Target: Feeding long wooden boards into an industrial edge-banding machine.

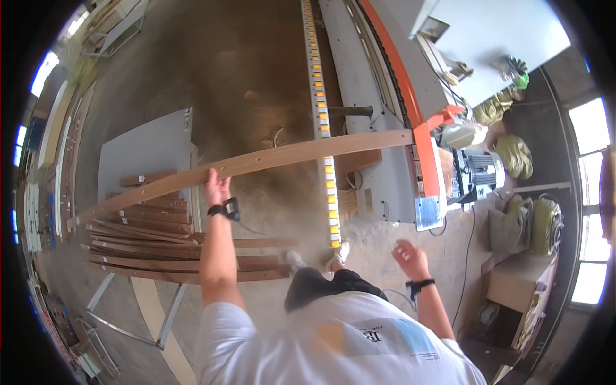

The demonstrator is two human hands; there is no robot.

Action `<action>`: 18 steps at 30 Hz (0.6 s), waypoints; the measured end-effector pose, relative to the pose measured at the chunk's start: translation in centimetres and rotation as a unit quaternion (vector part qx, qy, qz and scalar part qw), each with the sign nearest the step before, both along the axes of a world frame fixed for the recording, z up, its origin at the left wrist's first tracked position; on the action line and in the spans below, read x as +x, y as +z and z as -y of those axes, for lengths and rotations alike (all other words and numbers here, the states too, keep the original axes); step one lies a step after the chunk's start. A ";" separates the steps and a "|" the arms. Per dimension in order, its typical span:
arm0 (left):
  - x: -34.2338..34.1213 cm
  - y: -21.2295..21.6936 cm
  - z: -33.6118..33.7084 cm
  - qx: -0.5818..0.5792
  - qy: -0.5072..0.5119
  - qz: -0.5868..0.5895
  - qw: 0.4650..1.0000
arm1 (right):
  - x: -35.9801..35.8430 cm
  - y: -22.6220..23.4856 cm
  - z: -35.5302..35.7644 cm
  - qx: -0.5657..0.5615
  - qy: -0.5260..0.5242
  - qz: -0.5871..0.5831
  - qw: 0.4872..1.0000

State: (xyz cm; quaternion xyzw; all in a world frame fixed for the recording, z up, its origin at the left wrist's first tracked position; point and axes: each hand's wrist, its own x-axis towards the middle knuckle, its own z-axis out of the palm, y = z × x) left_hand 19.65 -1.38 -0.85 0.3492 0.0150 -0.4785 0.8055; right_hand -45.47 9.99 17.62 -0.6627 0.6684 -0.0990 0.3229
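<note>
A long brown wooden board [276, 158] lies crosswise before me, its right end at the orange guard of a machine [423, 157]. My left hand [218, 186] supports the board's near edge left of its middle, thumb and fingers against it, with some fingers hidden behind the wood. Along its face are a few small dark holes. The board crosses a roller rail [328, 186] with yellow rollers. My right hand [410, 258] is in the air near the machine's front corner, its fingers loosely bent and apart, holding nothing. Black bands circle both wrists.
Several similar boards [144, 264] are stacked at my left on a metal stand [125, 333], beside a grey panel [144, 144]. A motor [482, 173] sits at the machine's right. Filled sacks [513, 157] and a wooden cabinet [520, 282] stand farther right. A cable [467, 276] runs across the floor.
</note>
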 end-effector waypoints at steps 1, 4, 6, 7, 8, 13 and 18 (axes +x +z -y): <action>0.5 1.2 -1.2 0.046 0.022 0.031 0.998 | -0.6 0.2 1.6 -0.032 0.008 0.017 0.999; 2.8 4.6 -6.9 0.056 0.015 0.047 0.997 | -1.7 0.1 6.9 -0.103 0.021 -0.030 0.994; 4.0 6.3 -11.1 0.085 0.039 0.065 0.994 | -1.9 0.2 10.1 -0.166 0.008 -0.037 0.985; 4.3 6.9 -13.3 0.101 0.058 0.076 0.990 | -2.0 0.4 11.6 -0.168 0.018 -0.085 0.982; 4.6 7.4 -15.4 0.119 0.079 0.080 0.987 | -2.1 0.7 12.9 -0.168 0.035 -0.090 0.981; 6.0 9.9 -25.2 0.158 0.065 0.104 0.980 | -1.9 0.7 15.8 -0.169 0.134 -0.091 0.972; 5.0 7.5 -34.1 0.312 0.021 0.096 0.945 | -4.0 2.6 13.8 -0.022 0.326 -0.147 0.934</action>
